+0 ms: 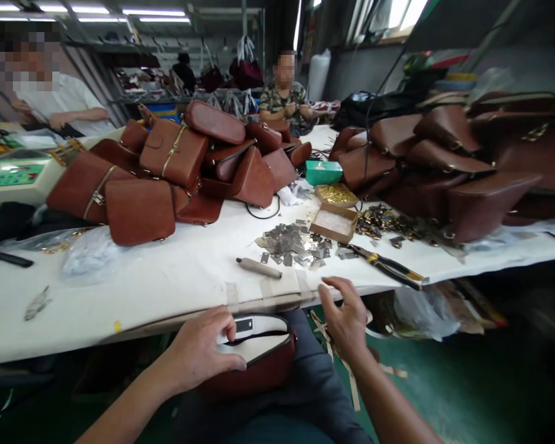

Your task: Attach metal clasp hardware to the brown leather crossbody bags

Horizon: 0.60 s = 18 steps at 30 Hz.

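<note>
On my lap rests a dark red-brown handbag (263, 375), its mouth parted and pale lining showing. My left hand (198, 348) grips its left end, thumb on the near edge and fingers on the far side. Close to those fingers, a small dark rectangular piece (244, 325) shows against the pale lining. My right hand (346, 317) hovers just off the table's front edge, right of the bag, with fingers curved apart and nothing visible in them. Beyond it lie a heap of small flat metal plates (289, 243) and a pen-like tool with a wrapped grey handle (260, 268).
Yellow-black pliers (391, 266) lie at the table's front right. Behind are an open cardboard box (335, 223), a box of gold-coloured pieces (337, 195) and loose metal fittings (388, 222). Brown bags (141, 209) pile up on both sides. Two people are across the table.
</note>
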Available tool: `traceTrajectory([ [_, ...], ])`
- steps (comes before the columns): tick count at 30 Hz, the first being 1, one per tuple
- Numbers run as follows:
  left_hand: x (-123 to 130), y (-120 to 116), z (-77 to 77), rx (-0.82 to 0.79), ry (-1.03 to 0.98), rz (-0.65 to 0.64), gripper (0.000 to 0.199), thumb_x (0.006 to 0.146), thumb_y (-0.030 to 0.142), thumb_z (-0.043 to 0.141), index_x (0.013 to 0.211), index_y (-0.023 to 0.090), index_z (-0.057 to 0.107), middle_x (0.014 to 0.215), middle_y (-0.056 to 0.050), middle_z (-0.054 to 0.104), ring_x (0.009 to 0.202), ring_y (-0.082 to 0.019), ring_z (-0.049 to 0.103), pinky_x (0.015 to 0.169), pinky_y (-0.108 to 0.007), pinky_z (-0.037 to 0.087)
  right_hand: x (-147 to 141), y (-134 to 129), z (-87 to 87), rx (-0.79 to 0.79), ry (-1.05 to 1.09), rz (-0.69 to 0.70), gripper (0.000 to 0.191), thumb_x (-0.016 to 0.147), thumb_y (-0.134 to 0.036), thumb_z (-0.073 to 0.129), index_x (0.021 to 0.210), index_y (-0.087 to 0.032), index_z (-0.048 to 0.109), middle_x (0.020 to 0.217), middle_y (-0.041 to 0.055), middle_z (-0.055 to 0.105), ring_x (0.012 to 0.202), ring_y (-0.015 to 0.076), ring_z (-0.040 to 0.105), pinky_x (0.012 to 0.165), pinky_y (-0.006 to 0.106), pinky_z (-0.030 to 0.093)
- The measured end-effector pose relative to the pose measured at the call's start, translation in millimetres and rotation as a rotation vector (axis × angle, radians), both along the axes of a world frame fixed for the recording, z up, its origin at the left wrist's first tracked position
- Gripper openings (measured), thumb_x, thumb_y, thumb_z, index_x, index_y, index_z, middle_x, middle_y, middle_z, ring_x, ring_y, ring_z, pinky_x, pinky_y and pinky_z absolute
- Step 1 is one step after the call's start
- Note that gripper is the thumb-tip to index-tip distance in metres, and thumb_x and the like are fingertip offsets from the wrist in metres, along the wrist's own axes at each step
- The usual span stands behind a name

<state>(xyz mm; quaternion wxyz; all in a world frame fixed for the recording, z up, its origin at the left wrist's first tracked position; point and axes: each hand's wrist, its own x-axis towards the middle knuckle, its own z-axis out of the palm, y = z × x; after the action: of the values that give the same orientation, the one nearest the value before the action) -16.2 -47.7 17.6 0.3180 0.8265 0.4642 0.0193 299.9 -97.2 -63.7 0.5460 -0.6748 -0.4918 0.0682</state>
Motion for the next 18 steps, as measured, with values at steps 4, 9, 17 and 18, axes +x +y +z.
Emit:
traceTrajectory([
  [4, 13, 0, -6.9, -0.04, -0.05, -0.067, 0.037, 0.065, 0.038, 0.088, 0.08, 0.023, 0.058, 0.092, 0.005, 0.064, 0.088, -0.018, 0.059, 0.078, -0.028, 0.04, 73, -55, -42.3, -0.334, 0.403, -0.312, 0.046, 0.082, -0.056, 0.072, 0.108, -0.017, 0.074, 0.097, 0.009, 0.074, 0.096, 0.0278, 0.067, 0.089, 0.041, 0.051],
  [9, 35, 6, -4.2, 0.024, 0.001, -0.164, 0.036, 0.067, 0.041, 0.089, 0.084, 0.023, 0.062, 0.097, 0.001, 0.063, 0.093, -0.021, 0.061, 0.081, -0.029, 0.042, 91, -47, -59.9, -0.349, 0.644, -0.112, 0.045, 0.07, -0.06, 0.083, 0.085, -0.018, 0.071, 0.08, 0.003, 0.072, 0.076, 0.0204, 0.065, 0.071, 0.031, 0.052],
  [17, 34, 10, -7.3, 0.189, 0.099, -0.171, 0.043, 0.068, 0.05, 0.091, 0.093, 0.024, 0.067, 0.104, -0.001, 0.065, 0.099, -0.024, 0.063, 0.082, -0.031, 0.045, 92, -47, -58.9, -0.286, 0.987, 0.033, 0.043, 0.062, -0.046, 0.093, 0.086, -0.021, 0.069, 0.082, 0.0028, 0.073, 0.071, 0.0171, 0.07, 0.064, 0.025, 0.06],
  [18, 34, 12, -8.4, 0.191, 0.09, -0.164, 0.044, 0.068, 0.051, 0.091, 0.093, 0.024, 0.067, 0.105, -0.001, 0.065, 0.099, -0.024, 0.064, 0.082, -0.031, 0.046, 94, -48, -59.7, -0.294, 1.029, 0.035, 0.04, 0.062, -0.041, 0.093, 0.088, -0.02, 0.071, 0.085, 0.0037, 0.074, 0.072, 0.0173, 0.071, 0.066, 0.025, 0.061],
])
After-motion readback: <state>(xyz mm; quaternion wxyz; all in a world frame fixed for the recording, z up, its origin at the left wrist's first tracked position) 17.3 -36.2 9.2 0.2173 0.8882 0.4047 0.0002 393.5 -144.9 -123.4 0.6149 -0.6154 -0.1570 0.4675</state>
